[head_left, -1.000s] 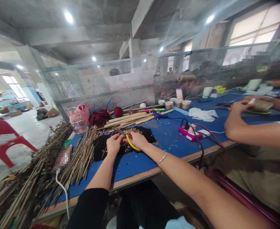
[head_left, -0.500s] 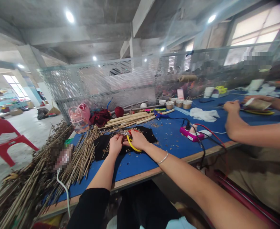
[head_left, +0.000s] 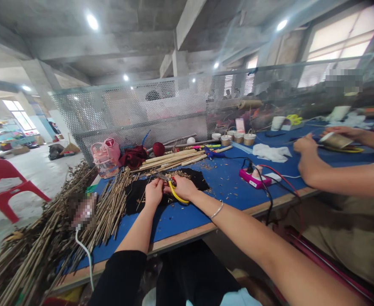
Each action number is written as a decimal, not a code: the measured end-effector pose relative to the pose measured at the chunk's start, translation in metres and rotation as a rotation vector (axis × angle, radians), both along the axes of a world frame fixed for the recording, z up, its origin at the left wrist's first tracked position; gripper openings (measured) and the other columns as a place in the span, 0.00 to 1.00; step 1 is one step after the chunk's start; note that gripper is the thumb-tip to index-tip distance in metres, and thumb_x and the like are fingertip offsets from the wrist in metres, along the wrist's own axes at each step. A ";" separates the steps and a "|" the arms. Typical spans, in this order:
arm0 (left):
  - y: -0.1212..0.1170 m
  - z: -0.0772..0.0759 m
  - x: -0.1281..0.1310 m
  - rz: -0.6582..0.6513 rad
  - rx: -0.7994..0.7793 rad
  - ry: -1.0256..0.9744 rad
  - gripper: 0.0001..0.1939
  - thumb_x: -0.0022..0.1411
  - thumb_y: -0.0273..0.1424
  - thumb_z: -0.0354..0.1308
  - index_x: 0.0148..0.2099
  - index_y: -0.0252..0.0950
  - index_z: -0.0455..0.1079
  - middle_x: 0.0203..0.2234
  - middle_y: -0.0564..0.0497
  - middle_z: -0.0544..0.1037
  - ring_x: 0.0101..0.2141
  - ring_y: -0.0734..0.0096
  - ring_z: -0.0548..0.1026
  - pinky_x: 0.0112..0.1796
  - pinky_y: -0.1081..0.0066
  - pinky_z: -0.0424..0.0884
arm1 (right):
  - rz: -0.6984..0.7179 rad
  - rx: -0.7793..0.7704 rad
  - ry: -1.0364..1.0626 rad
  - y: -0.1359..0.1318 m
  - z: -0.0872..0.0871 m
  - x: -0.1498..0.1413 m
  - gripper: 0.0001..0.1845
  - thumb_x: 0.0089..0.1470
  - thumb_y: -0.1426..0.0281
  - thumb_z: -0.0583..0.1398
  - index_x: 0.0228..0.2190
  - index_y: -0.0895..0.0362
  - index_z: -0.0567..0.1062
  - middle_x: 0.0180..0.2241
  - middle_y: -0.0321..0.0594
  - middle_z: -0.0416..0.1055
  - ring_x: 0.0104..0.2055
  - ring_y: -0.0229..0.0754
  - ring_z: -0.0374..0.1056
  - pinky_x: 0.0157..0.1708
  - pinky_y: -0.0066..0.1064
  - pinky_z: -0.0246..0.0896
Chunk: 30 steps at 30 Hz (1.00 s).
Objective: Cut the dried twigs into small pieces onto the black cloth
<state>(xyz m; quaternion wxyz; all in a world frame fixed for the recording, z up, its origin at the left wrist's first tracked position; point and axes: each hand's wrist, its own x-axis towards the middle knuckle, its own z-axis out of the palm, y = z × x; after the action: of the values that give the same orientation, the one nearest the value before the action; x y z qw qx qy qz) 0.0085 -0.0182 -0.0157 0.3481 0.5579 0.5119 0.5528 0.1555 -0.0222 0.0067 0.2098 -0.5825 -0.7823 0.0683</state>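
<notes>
Though strewn with chips [head_left: 206, 167], blue table [head_left: 177, 223]: wood-edged, spread with black cloth [head_left: 134, 197]
Pink bag [head_left: 105, 158]: clear-sided, upright beside dark red cloth [head_left: 133, 158], with contents too blurred to name
Right hand [head_left: 184, 187]: curled round yellow-handled cutters [head_left: 178, 198]
Left hand [head_left: 154, 193]: bent in at the blades; cannot tell how tightly closed, or on what
Yellow-handled cutters: between hands above black cloth, dark-bladed, aimed left
Handled pails [head_left: 238, 137]: white above, brown below, grouped near perforated screen [head_left: 129, 110], too small to see into

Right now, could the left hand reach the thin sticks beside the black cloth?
Probably yes: the left hand is near the thin sticks, with mainly low black cloth between, though that hand looks busy at the scissors.
</notes>
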 end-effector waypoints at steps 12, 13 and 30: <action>-0.002 0.007 0.003 -0.024 -0.060 -0.151 0.15 0.52 0.32 0.53 0.41 0.32 0.72 0.24 0.51 0.74 0.20 0.77 0.69 0.21 0.77 0.66 | -0.061 0.019 -0.071 0.004 0.000 0.002 0.35 0.44 0.40 0.49 0.38 0.57 0.68 0.34 0.47 0.73 0.39 0.49 0.70 0.35 0.32 0.60; -0.002 0.007 0.003 -0.032 -0.064 -0.183 0.15 0.52 0.32 0.54 0.41 0.32 0.72 0.25 0.50 0.75 0.21 0.76 0.70 0.21 0.77 0.66 | -0.070 0.034 -0.077 0.004 -0.001 0.002 0.35 0.43 0.40 0.50 0.38 0.57 0.68 0.35 0.48 0.73 0.39 0.49 0.70 0.36 0.33 0.60; -0.002 0.004 0.001 -0.057 0.011 -0.064 0.13 0.51 0.35 0.57 0.36 0.33 0.75 0.26 0.48 0.78 0.29 0.68 0.75 0.29 0.74 0.69 | 0.027 0.115 -0.006 0.001 0.000 0.001 0.35 0.41 0.42 0.55 0.38 0.59 0.63 0.36 0.47 0.70 0.41 0.48 0.68 0.37 0.32 0.57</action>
<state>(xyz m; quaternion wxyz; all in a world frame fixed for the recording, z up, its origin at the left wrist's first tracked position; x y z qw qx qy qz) 0.0093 -0.0201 -0.0120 0.3768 0.5563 0.4811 0.5631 0.1564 -0.0215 0.0071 0.2396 -0.5590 -0.7934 0.0245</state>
